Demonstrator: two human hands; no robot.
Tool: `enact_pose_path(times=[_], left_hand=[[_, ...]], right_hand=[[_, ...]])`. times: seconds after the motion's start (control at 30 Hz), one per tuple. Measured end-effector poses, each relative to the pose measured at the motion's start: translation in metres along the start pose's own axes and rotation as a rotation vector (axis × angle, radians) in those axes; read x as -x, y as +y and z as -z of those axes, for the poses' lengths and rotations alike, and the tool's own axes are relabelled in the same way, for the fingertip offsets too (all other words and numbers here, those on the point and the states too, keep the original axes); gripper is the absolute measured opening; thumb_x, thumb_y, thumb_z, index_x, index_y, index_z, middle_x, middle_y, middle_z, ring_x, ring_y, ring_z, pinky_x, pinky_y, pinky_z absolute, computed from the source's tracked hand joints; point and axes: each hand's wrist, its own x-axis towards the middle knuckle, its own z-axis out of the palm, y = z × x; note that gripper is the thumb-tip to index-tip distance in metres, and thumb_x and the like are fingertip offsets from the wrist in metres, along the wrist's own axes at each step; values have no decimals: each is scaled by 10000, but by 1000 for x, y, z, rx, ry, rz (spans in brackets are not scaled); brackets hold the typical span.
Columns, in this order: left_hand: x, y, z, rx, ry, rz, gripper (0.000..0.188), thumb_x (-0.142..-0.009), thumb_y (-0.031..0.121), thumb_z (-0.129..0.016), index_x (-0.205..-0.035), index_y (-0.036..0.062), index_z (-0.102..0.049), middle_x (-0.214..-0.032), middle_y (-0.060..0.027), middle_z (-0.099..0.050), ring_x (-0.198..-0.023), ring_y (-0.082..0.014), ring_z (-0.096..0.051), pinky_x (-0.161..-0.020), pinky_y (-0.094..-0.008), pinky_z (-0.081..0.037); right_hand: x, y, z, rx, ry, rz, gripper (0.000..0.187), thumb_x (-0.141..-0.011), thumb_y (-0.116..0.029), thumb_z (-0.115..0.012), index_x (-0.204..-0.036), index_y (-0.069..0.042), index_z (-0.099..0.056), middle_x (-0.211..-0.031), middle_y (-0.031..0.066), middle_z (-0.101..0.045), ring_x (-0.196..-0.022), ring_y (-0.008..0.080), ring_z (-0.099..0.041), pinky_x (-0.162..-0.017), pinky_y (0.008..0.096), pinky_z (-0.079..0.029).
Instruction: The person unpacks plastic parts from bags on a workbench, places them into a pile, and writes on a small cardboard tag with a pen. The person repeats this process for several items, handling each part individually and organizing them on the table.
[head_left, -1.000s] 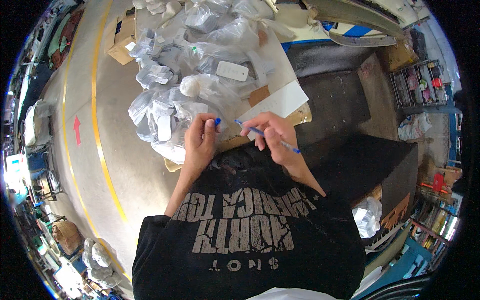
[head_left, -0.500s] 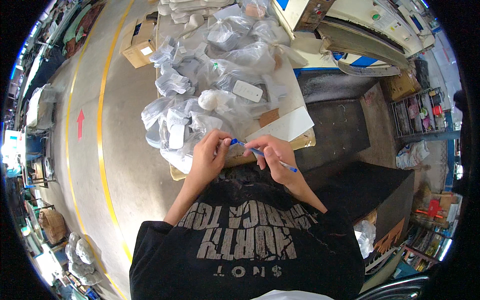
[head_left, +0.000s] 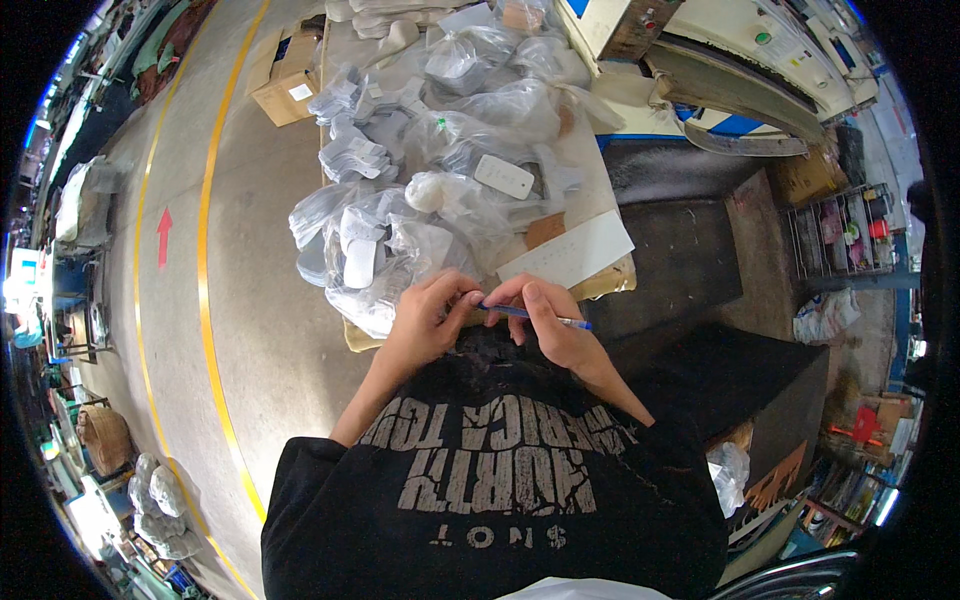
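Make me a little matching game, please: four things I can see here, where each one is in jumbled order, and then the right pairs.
Things
1. Pen
2. Arrow
3. Cardboard box
4. White sheet

Places
A. Beside the left edge of the table
B. On the table's near right corner
C. Held in the right hand, one end at the left hand
D. On the floor, between two yellow lines

Pairs: 1-C, 2-D, 3-A, 4-B
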Motion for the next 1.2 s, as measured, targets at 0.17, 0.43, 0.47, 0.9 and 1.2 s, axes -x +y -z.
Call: enact_pose_path(times=[0.17, 0.43, 0.47, 0.9, 1.2], left_hand=[[5, 6, -20, 301, 77, 261, 199, -1065, 167, -559, -974, -8, -592, -794, -174, -651, -691, -311, -647, -640, -367, -508], [-2, 19, -17, 189, 97, 190, 196, -1092, 184, -473, -1023, 7, -523, -840, -233, -675, -779, -431, -688, -664, -443, -522], [-2, 18, -18, 199, 101, 179, 188, -1086, 177, -479, -1021, 6, -522, -839, -236, -672, -784, -445, -680, -665, -449, -520], [-35, 130, 63, 71, 267, -551, 150, -961, 67, -559, -1106, 37, -536, -1055, -156, -585, -833, -381, -624, -755, -445, -513], [-14, 201, 101, 235, 3, -774, 122, -878, 107, -610, -970, 56, -548, -879, -105, -597, -800, -283, -613, -771, -403, -513]], right_hand=[[2, 10, -15, -12, -66, 25, 414, -1139, -335, -323, -1289, -13, -536, -1105, 107, -615, -746, 95, -536, -659, 252, -466], [0, 24, -28, 302, -15, 307, 414, -1138, -298, -232, -1353, -17, -445, -972, 100, -559, -779, 144, -540, -704, 298, -486], [-2, 24, -30, 390, 6, 382, 412, -1137, -290, -228, -1360, -16, -442, -975, 106, -560, -792, 143, -548, -715, 299, -491], [-21, 89, 111, 886, 567, 41, 229, -1039, -192, -545, -1174, -9, -572, -975, 140, -669, -863, 268, -669, -745, 387, -532], [-41, 142, 173, 1266, 501, -318, 344, -967, -113, -546, -1296, -26, -595, -1188, 234, -685, -1096, 430, -645, -910, 486, -516]])
